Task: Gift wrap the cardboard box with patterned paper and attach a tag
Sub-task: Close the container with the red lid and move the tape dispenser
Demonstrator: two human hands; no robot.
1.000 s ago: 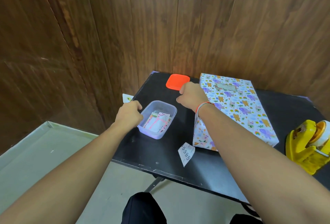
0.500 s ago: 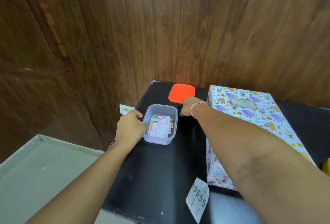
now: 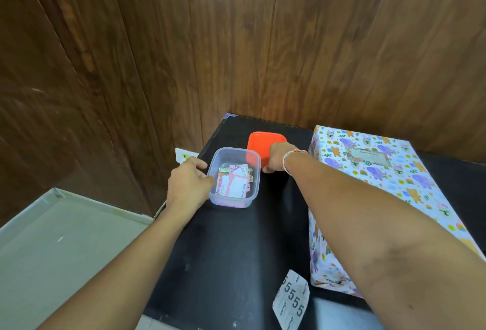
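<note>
The right hand (image 3: 276, 160) is gripping the red lid (image 3: 263, 144) just right of the open tub (image 3: 234, 177), which the left hand (image 3: 189, 185) is holding at frame centre, the wrapped box (image 3: 373, 187) lying at right.

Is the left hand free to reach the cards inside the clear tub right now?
Probably yes. The left hand holds the clear tub by its near wall, the tub is open on top, and the orange lid is off, behind it.

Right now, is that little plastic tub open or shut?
Open. The plastic tub shows cards inside, and the right hand grips its orange lid behind it.
</note>
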